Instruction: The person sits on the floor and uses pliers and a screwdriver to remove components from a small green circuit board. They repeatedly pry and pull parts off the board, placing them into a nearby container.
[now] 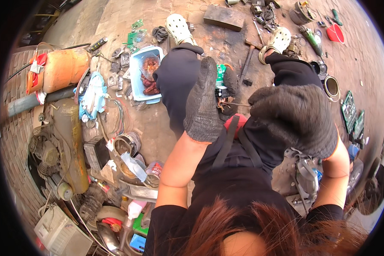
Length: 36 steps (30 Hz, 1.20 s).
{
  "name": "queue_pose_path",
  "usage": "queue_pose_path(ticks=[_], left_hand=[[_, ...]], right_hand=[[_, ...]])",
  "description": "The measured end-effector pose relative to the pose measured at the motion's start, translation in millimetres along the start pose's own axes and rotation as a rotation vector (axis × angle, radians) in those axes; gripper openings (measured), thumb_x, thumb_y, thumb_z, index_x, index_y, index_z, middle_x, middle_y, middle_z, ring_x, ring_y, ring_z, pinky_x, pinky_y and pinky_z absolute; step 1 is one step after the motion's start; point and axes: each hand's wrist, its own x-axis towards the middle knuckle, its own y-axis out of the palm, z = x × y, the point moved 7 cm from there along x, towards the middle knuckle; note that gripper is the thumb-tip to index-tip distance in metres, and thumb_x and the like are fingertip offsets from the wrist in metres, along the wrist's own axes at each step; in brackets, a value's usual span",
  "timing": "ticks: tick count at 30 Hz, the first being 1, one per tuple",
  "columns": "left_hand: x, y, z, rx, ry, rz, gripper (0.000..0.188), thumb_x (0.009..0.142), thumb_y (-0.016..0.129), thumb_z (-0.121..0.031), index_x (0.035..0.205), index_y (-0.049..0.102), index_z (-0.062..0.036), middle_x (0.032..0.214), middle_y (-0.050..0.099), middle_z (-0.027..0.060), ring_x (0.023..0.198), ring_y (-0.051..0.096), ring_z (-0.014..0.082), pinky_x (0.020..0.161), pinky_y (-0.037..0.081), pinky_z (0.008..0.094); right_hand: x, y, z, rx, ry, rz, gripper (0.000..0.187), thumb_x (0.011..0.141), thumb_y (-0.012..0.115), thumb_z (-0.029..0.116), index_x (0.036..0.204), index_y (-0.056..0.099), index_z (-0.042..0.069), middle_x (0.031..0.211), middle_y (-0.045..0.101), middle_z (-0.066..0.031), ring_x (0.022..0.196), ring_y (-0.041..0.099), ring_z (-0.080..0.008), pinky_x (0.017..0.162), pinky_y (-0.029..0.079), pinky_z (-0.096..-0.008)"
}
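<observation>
Grey knit work gloves cover both of my hands. My left hand (204,104) is closed around a green circuit board (220,74) with dark components and copper-coloured parts at its lower end, above my lap. My right hand (292,119) is a fist, and a thin metal shaft (239,104) sticks out of it toward the board's lower end. The shaft's handle is hidden in the glove, so its exact kind does not show. Beneath the hands lies something red (240,121) between my legs, partly covered by dark straps.
On the left stand a blue basin (137,81) with reddish-brown coils, an orange cylinder (70,68) and a yellowish tank (72,145). Ahead lie a hammer (246,64), a metal block (224,18), an angle grinder (311,40) and a red bucket (336,33). More green boards (350,112) lie right.
</observation>
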Motion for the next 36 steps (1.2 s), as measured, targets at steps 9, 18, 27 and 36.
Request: queue_pose_path(ticks=[9, 18, 27, 36], left_hand=[[-4.8, -9.0, -0.5, 0.083, -0.007, -0.093, 0.034, 0.098, 0.051, -0.035, 0.120, 0.058, -0.0092, 0.093, 0.067, 0.0016, 0.072, 0.064, 0.0125, 0.053, 0.053, 0.0242], [0.0, 11.4, -5.6, 0.050, -0.013, -0.089, 0.046, 0.098, 0.044, -0.047, 0.104, 0.060, -0.0041, 0.080, 0.065, 0.0100, 0.060, 0.062, 0.0203, 0.048, 0.050, 0.0297], [6.9, 12.5, -5.2, -0.175, -0.045, -0.020, 0.047, 0.098, 0.044, -0.047, 0.112, 0.060, -0.0052, 0.091, 0.067, 0.0123, 0.066, 0.065, 0.0258, 0.056, 0.056, 0.0361], [-0.2, 22.5, -25.8, 0.093, 0.200, -0.021, 0.039, 0.099, 0.047, -0.040, 0.115, 0.059, -0.0070, 0.095, 0.069, 0.0076, 0.075, 0.070, 0.0209, 0.066, 0.061, 0.0380]], right_hand=[[4.3, 12.0, -56.6, 0.552, 0.416, 0.033, 0.022, 0.084, 0.071, 0.021, 0.092, 0.069, 0.001, 0.078, 0.068, -0.0068, 0.070, 0.061, -0.0108, 0.068, 0.050, -0.0262], [-7.3, 11.8, -60.1, 0.734, 0.343, -0.044, 0.018, 0.084, 0.071, 0.013, 0.093, 0.068, -0.002, 0.088, 0.069, -0.0079, 0.080, 0.064, -0.0108, 0.075, 0.053, -0.0271], [-17.1, -13.9, -16.3, 0.401, 0.041, -0.205, 0.011, 0.082, 0.070, 0.007, 0.088, 0.067, -0.001, 0.093, 0.070, -0.0127, 0.087, 0.068, -0.0190, 0.072, 0.054, -0.0309], [-11.3, -5.0, 13.6, -0.080, -0.089, -0.165, 0.026, 0.072, 0.073, 0.011, 0.098, 0.069, 0.011, 0.102, 0.069, -0.0072, 0.087, 0.069, -0.0244, 0.071, 0.055, -0.0325]])
